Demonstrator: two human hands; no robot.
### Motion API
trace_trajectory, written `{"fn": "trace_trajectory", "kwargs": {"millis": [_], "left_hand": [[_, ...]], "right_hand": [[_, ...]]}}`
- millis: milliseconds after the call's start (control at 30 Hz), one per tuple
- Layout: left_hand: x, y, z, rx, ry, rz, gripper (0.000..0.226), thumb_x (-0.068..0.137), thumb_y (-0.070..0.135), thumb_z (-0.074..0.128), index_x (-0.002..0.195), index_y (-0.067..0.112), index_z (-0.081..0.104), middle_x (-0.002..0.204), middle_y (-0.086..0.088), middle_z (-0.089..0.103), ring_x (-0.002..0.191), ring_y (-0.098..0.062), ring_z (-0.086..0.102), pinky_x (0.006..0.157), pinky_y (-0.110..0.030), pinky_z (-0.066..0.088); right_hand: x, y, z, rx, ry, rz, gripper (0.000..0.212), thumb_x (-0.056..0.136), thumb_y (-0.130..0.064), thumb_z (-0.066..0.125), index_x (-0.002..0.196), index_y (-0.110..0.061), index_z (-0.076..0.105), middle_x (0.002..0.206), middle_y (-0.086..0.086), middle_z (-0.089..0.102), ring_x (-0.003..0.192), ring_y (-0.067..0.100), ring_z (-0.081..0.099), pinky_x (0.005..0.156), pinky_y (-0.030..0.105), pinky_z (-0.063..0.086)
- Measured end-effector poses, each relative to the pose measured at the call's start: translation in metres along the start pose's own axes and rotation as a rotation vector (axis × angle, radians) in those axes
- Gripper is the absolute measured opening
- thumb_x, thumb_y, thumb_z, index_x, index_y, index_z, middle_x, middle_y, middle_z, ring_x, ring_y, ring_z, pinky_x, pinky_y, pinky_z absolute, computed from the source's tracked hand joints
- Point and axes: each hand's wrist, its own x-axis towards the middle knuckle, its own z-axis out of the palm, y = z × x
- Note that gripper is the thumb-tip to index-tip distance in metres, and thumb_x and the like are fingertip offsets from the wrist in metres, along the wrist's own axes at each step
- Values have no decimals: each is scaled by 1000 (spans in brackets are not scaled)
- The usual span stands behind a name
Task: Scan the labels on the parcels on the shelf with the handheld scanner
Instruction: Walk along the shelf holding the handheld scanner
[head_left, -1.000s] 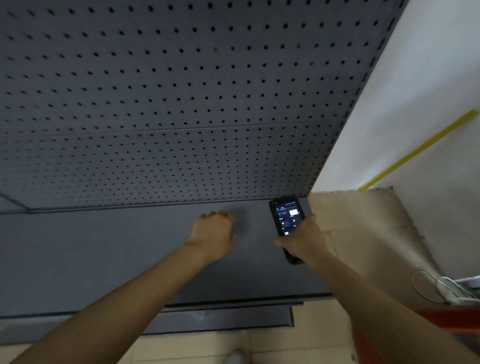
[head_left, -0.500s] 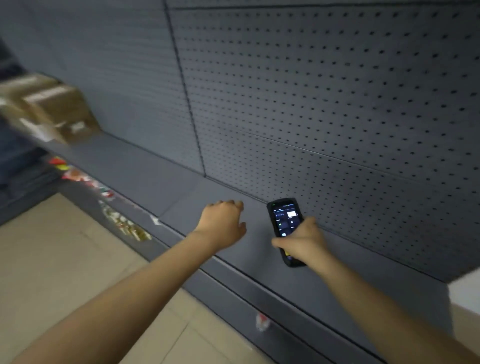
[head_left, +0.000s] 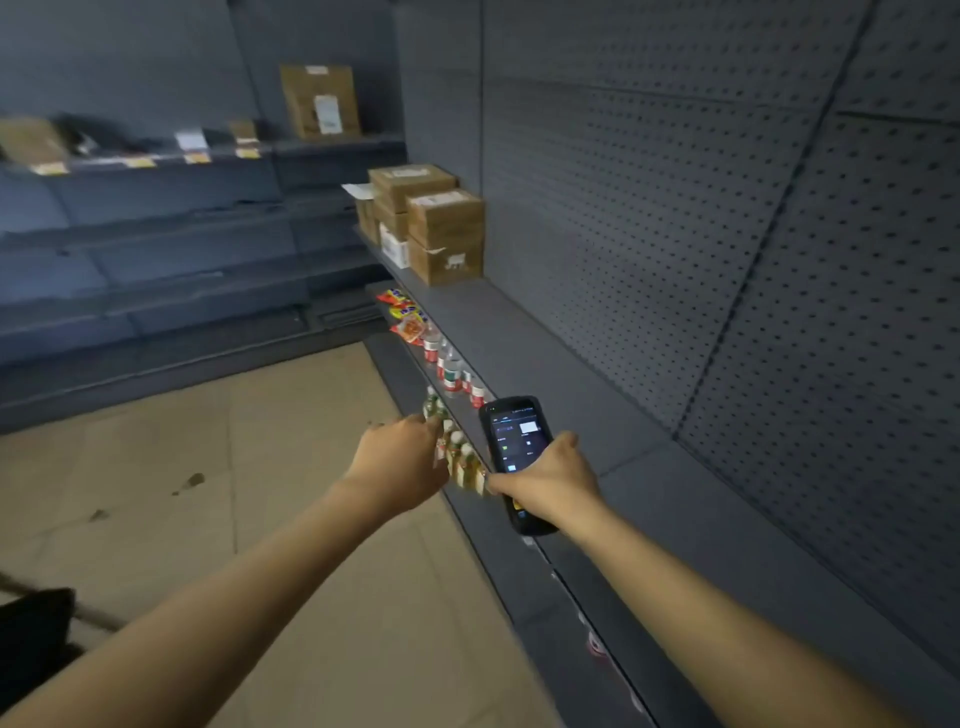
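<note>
The right hand (head_left: 550, 480) grips a black handheld scanner (head_left: 517, 457), its lit screen facing up, held over the front edge of the long grey metal shelf (head_left: 524, 338). The left hand (head_left: 402, 460) hangs in the air just left of it, fingers loosely curled, holding nothing. Small bottles with red and green labels (head_left: 452, 374) stand in a row on a lower tier, beside bright snack packets (head_left: 402, 312). Well beyond, brown cardboard parcels (head_left: 441, 226) sit stacked on the shelf against the grey pegboard wall (head_left: 727, 234).

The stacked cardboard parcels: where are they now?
In the head view, the stacked parcels sit upper centre, on the shelf against the pegboard wall.
</note>
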Motion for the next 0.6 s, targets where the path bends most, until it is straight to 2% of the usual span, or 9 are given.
{"fn": "trace_trajectory", "kwargs": {"millis": [67,133,267,400,533,600], "left_hand": [[7,-39,0,-11,8,-59,42,92,38,52,129,19,53,126,-3,61,118,-27,58,93,-35,46],[19,-73,1,-12,11,-105,42,93,39,52,130,19,52,127,-2,61,117,-27,58,93,-35,47],[57,-133,4,-26,14,-176,42,93,39,51,130,19,52,127,-2,61,116,-27,59,90,-33,47],[103,-189,4,-12,30,-244,43,93,40,52,130,18,53,126,-2,62,114,-26,60,91,-34,48],[145,-248,-8,-11,31,-319,42,94,39,51,130,18,53,125,-3,62,110,-25,61,86,-34,49],[165,-280,-12,-10,50,-359,42,94,39,51,130,18,53,124,-2,62,108,-24,61,85,-34,49]], "right_hand": [[13,-29,27,-39,-38,-47,78,55,-42,82,111,-13,36,99,0,57,89,24,60,72,32,51],[27,-56,50,-44,-85,-89,78,56,-40,82,115,-13,38,108,3,59,93,24,61,69,30,49],[67,-107,92,-100,-144,-144,72,57,-40,80,112,-14,40,102,1,57,82,20,57,65,27,46],[121,-159,135,-86,-190,-209,84,40,-47,77,113,-16,49,102,1,63,85,20,63,71,31,55],[170,-217,166,-131,-282,-226,72,54,-41,80,112,-14,46,102,3,62,75,14,60,56,25,48],[194,-246,184,-154,-287,-249,71,57,-39,81,110,-14,41,105,4,59,83,19,60,62,27,49]]}}
